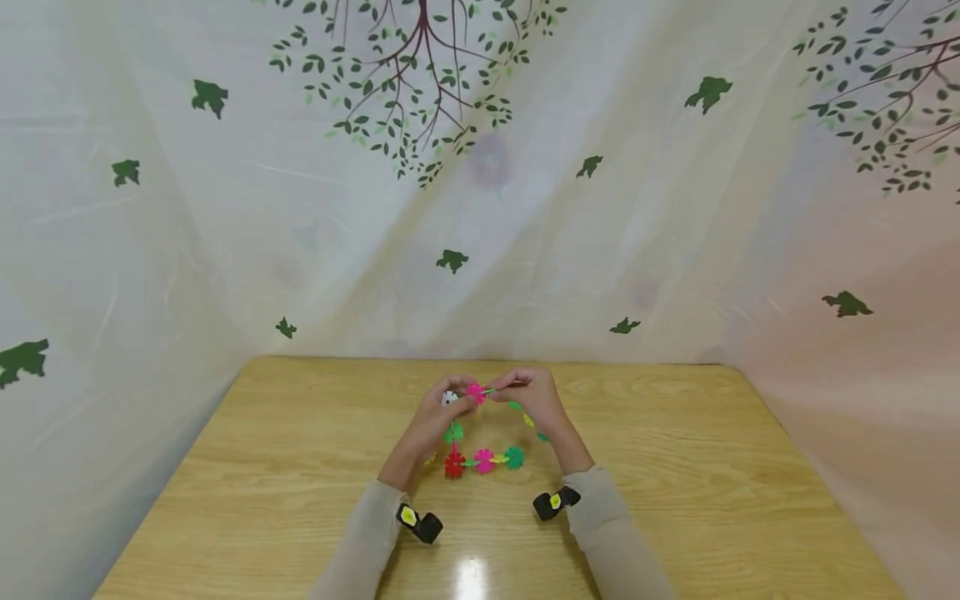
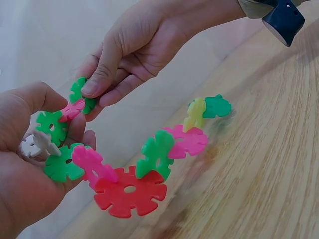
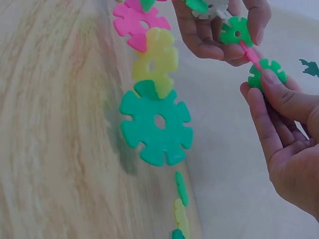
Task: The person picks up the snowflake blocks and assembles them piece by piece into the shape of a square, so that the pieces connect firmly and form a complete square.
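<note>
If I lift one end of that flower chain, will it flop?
The flower chain probably flexes between its notched discs, which are separate pieces. It's likely light, as they look thin. Tugging might separate them, since they appear slotted together.

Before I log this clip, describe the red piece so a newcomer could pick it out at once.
Start at the wooden table and find the chain of flower-shaped pieces running down from the left hand. The red piece sits at a bend, between a pink piece and a green piece. No other piece in view is red.
</note>
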### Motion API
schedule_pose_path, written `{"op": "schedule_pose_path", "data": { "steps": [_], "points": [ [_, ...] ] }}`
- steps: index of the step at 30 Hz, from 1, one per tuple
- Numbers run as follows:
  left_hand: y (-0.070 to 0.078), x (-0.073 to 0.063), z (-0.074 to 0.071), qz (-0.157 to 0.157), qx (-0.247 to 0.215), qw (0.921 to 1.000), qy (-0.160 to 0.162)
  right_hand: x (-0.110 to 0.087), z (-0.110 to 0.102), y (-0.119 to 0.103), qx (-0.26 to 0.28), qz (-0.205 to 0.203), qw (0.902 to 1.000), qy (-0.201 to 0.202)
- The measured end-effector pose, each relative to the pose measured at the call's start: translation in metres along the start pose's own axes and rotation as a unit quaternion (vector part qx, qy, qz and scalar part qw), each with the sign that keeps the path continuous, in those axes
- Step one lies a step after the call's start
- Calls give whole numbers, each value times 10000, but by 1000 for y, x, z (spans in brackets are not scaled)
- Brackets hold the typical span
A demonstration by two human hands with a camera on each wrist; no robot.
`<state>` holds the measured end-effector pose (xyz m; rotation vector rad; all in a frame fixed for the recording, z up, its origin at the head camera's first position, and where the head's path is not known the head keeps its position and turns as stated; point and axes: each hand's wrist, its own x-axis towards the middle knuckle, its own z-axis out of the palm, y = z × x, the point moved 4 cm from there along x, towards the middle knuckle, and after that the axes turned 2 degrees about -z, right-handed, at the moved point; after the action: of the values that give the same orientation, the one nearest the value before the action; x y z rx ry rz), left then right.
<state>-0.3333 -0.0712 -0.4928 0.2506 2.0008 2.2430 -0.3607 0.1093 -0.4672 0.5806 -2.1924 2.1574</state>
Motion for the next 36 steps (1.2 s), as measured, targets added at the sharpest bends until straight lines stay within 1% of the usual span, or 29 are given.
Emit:
{"op": "schedule_pose_path", "data": {
  "steps": [4, 7, 11, 16, 20, 23, 25, 27, 32, 36],
  "points": [
    [0, 1, 1, 162, -18, 9999, 29, -1, 1, 0, 108, 55, 9999, 38],
    [-2, 1, 2, 233, -87, 9997, 62, -1, 1, 0, 107, 33, 9999, -14],
    [-4, 1, 4, 140, -132, 9998, 12, -1, -2, 3, 34, 58, 9999, -136],
    [-5, 1, 3, -39, 91, 9999, -88, 0, -6, 8, -286, 211, 9986, -384],
    [-7, 1, -1, -188, 182, 9996, 53, 2, -4, 5, -637, 300, 9949, -726],
    [-6, 1, -2, -191, 213, 9994, 192, 1, -5, 0, -806, 419, 9911, -971],
    [-6, 2, 0, -166, 274, 9992, 233, 0, -8, -4, -890, 513, 9887, -1088],
    [-7, 3, 2, -108, 353, 9990, 245, -2, -14, -7, -956, 592, 9873, -1121],
    [-8, 3, 5, 31, 499, 9984, 267, -4, -34, -13, -1273, 703, 9846, -972],
    [-9, 1, 3, 35, 492, 9984, 277, -6, -48, -16, -1596, 679, 9803, -947]
  ]
}}
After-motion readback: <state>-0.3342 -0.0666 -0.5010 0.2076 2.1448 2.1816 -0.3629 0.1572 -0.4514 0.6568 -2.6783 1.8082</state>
